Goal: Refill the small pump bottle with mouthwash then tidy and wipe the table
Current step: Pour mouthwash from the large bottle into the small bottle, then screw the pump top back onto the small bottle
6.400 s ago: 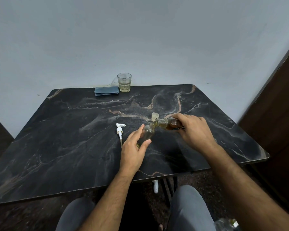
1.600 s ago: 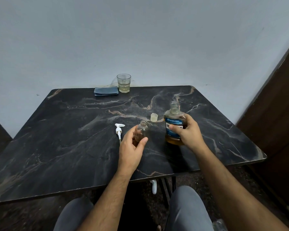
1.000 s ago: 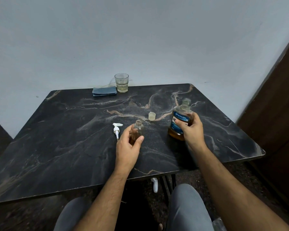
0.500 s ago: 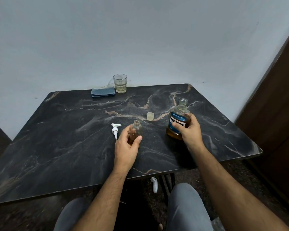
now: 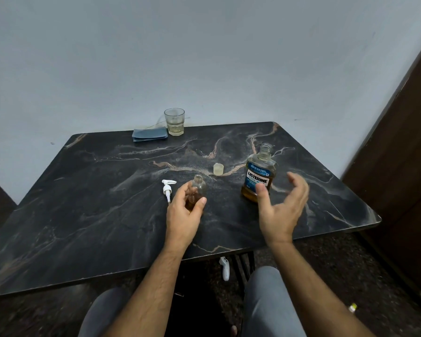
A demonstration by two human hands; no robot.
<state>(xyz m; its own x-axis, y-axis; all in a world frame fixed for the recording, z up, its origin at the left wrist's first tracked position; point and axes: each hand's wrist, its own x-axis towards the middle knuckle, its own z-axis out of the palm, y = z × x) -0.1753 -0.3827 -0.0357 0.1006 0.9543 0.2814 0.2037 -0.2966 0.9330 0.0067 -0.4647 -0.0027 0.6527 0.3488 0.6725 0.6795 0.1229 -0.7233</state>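
Cloth (image 5: 150, 135): folded, blue, upper left of the table (image 5: 83, 215), glass (image 5: 174, 121) just beside it
Pump head (image 5: 167, 190): lying left of centre
Left hand (image 5: 184, 214): fingers wrapped round the small bottle (image 5: 197, 190) (upright, uncapped)
Cap (image 5: 218, 169): centre
Mouthwash bottle (image 5: 259, 176): upright, open, right of centre
Right hand (image 5: 281, 210): fingers spread wide, empty, just beside that bottle

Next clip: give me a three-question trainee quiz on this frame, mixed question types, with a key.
1. True or false: the right hand grips the mouthwash bottle.
2. What does the left hand hold? A) pump B) small bottle C) glass
3. Fill in: the cap lies on the table, so the mouthwash bottle is ____.

Key: 1 false, the hand is open beside it; 2 B; 3 open.
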